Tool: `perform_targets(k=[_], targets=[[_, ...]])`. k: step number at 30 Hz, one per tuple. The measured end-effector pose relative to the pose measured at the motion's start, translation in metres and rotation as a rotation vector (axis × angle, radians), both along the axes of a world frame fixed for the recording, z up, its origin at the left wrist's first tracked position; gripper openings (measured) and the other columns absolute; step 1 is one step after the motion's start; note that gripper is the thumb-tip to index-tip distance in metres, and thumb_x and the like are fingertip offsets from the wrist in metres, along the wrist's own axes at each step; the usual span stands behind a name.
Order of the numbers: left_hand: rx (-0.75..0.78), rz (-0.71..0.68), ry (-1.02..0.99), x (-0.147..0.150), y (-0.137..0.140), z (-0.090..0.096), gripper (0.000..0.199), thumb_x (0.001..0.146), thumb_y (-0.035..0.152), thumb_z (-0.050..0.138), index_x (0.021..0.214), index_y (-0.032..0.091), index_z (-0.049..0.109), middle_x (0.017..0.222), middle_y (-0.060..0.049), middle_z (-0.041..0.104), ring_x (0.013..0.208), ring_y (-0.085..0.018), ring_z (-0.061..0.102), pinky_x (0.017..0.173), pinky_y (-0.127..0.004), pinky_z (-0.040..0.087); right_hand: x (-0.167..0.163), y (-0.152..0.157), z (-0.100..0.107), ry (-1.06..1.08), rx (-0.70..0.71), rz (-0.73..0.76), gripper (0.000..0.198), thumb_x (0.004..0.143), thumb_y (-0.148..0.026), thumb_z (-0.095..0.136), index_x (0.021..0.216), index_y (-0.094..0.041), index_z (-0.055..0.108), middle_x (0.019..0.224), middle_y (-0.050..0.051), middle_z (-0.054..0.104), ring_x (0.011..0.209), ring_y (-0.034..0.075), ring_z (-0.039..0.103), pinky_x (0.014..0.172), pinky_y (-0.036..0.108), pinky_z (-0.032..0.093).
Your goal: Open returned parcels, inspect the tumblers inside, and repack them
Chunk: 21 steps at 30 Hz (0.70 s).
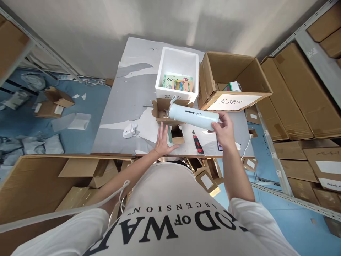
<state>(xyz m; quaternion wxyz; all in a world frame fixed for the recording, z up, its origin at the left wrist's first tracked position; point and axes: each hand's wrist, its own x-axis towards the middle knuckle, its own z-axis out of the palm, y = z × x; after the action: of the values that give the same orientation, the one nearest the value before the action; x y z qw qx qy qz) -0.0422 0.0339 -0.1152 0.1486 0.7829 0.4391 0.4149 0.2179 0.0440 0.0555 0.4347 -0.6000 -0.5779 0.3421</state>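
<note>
I have the right hand (226, 129) gripping a pale-blue bottle (195, 117), its strap (173, 100) end over an open carton (161, 106); my left hand (163, 143) lies spread beside a narrower box (177, 139) on the tabletop (117, 106).

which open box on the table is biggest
The brown carton with the handwritten label, right of the white foam box; it outsizes that and both small boxes near the left hand.

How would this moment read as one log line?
right hand: holds light-blue cylinder; left hand: open beside small box; cylinder: one end over opened carton; utility knife: on table
</note>
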Motion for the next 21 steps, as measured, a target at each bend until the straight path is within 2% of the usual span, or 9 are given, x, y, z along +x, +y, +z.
perform_targets(k=[2,4,6,8,10,14,18,21], targets=[[-0.015,0.001,-0.102,0.006,-0.001,0.031,0.099,0.082,0.070,0.053,0.156,0.021,0.010,0.162,-0.025,0.008,0.150,-0.040,0.012,0.114,-0.061,0.028,-0.017,-0.006,-0.021,0.200,0.013,-0.048,0.055,0.072,-0.054,0.056,0.116,-0.028,0.039,0.124,0.007,0.049,0.091,0.018,0.061,0.057,0.029,0.056],[-0.119,-0.096,-0.222,0.018,-0.001,0.062,0.083,0.087,0.066,0.049,0.153,0.022,0.025,0.157,-0.020,0.030,0.146,-0.035,0.030,0.114,-0.054,0.033,-0.043,-0.013,-0.041,0.356,0.031,-0.090,0.061,0.070,-0.062,0.055,0.116,-0.029,0.033,0.128,0.008,0.046,0.100,0.021,0.060,0.061,0.030,0.057],[-0.268,-0.214,-0.413,0.032,0.001,0.086,0.081,0.086,0.066,0.052,0.150,0.021,0.031,0.149,-0.019,0.043,0.137,-0.032,0.044,0.111,-0.048,0.040,-0.070,-0.020,-0.058,0.472,0.049,-0.122,0.066,0.067,-0.069,0.055,0.114,-0.029,0.030,0.121,0.008,0.049,0.100,0.022,0.060,0.065,0.032,0.057],[-0.422,-0.270,-0.627,0.043,0.001,0.100,0.082,0.082,0.065,0.059,0.147,0.020,0.035,0.143,-0.018,0.050,0.128,-0.030,0.053,0.104,-0.042,0.047,-0.094,-0.028,-0.070,0.535,0.076,-0.135,0.070,0.064,-0.071,0.060,0.110,-0.028,0.032,0.111,0.007,0.053,0.099,0.022,0.060,0.070,0.035,0.056],[-0.555,-0.250,-0.798,0.047,0.001,0.105,0.077,0.080,0.059,0.067,0.141,0.018,0.042,0.135,-0.016,0.057,0.120,-0.028,0.059,0.097,-0.037,0.051,-0.110,-0.035,-0.079,0.513,0.089,-0.111,0.070,0.062,-0.068,0.069,0.109,-0.029,0.035,0.106,0.006,0.054,0.099,0.022,0.060,0.076,0.037,0.056],[-0.733,-0.204,-1.003,0.038,-0.001,0.098,0.064,0.074,0.046,0.077,0.127,0.018,0.054,0.127,-0.012,0.063,0.116,-0.026,0.060,0.095,-0.035,0.050,-0.116,-0.044,-0.086,0.401,0.074,-0.041,0.069,0.061,-0.060,0.078,0.110,-0.031,0.041,0.104,0.004,0.054,0.099,0.023,0.059,0.078,0.041,0.055],[-0.819,-0.189,-1.128,0.030,-0.003,0.090,0.062,0.069,0.044,0.081,0.121,0.019,0.059,0.122,-0.010,0.066,0.120,-0.026,0.058,0.100,-0.036,0.047,-0.092,-0.038,-0.084,0.373,0.083,-0.036,0.066,0.064,-0.066,0.073,0.112,-0.030,0.046,0.103,0.005,0.054,0.095,0.024,0.059,0.078,0.042,0.054],[-0.896,-0.190,-1.171,0.029,-0.005,0.090,0.062,0.065,0.044,0.084,0.117,0.019,0.062,0.116,-0.009,0.069,0.118,-0.027,0.059,0.097,-0.036,0.048,-0.059,-0.011,-0.067,0.262,0.183,-0.075,0.063,0.072,-0.069,0.063,0.117,-0.029,0.047,0.111,0.007,0.053,0.099,0.024,0.056,0.086,0.044,0.051]])
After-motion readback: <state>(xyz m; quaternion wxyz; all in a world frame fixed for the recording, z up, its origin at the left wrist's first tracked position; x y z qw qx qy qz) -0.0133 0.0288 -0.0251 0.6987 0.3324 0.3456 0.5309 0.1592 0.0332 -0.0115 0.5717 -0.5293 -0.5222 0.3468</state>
